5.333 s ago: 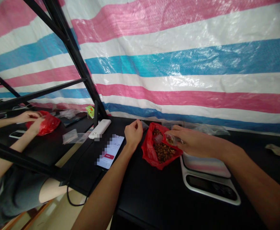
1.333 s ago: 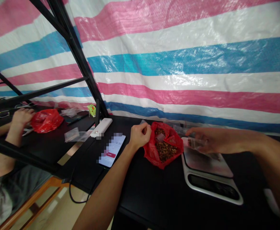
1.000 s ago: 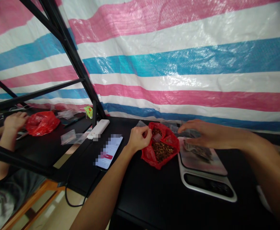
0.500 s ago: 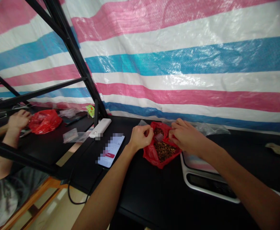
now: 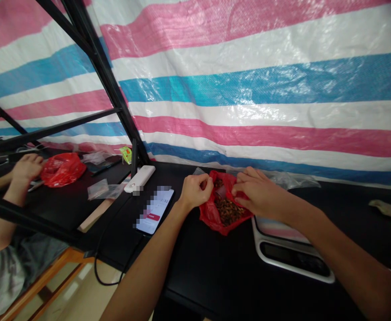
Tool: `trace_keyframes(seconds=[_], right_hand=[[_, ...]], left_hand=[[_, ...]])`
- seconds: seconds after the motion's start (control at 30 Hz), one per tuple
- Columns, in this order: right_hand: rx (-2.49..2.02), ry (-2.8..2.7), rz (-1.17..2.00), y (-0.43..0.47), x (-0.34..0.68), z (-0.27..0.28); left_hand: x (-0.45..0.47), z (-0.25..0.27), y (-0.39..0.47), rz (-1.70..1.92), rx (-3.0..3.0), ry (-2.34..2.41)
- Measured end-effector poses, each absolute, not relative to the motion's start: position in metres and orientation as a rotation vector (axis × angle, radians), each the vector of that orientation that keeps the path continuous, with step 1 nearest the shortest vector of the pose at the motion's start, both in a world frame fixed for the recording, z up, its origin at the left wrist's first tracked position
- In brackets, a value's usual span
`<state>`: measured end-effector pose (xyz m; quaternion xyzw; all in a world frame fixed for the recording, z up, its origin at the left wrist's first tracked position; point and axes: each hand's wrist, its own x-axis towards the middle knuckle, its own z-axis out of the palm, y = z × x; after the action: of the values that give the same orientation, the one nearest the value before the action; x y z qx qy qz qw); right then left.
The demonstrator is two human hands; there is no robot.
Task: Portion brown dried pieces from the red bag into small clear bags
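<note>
A red plastic bag lies on the black table, its mouth spread wide. Inside it are many small brown pieces, too small to name, and a small clear item rests among them. My left hand is closed, pinching the bag's left rim. At the opposite rim, my right hand has its fingers curled and pressed on the red plastic. Some of the right fingertips are hidden behind the hand.
A digital scale sits under my right forearm. Left of my arm lie a lit phone and a white power strip. Beyond the black metal frame, another person's hand is beside a second red bag.
My right hand has shifted slightly left, and the bag's right rim has moved inward with it. My left hand stays nearly in place.
</note>
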<state>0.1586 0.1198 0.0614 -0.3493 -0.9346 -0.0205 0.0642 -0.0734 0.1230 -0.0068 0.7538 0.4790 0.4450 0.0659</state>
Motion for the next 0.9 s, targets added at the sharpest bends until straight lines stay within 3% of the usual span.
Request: trace_keyframes(seconds=[0.23, 0.53, 0.73, 0.9], right_hand=[[-1.015, -2.832, 0.237, 0.115, 0.184, 0.087], [-1.745, -2.676, 0.584, 0.139, 0.235, 0.084], [-1.73, -2.722, 0.659, 0.143, 0.228, 0.081], [-1.336, -2.584, 0.825, 0.143, 0.228, 0.087]], left_hand=[[-0.073, -0.005, 0.122, 1.346, 2.262, 1.466], [-0.074, -0.007, 0.124, 1.3, 2.252, 1.467], [-0.063, -0.001, 0.115, 1.244, 2.302, 1.41], [-0.042, 0.012, 0.103, 1.081, 2.425, 1.214]])
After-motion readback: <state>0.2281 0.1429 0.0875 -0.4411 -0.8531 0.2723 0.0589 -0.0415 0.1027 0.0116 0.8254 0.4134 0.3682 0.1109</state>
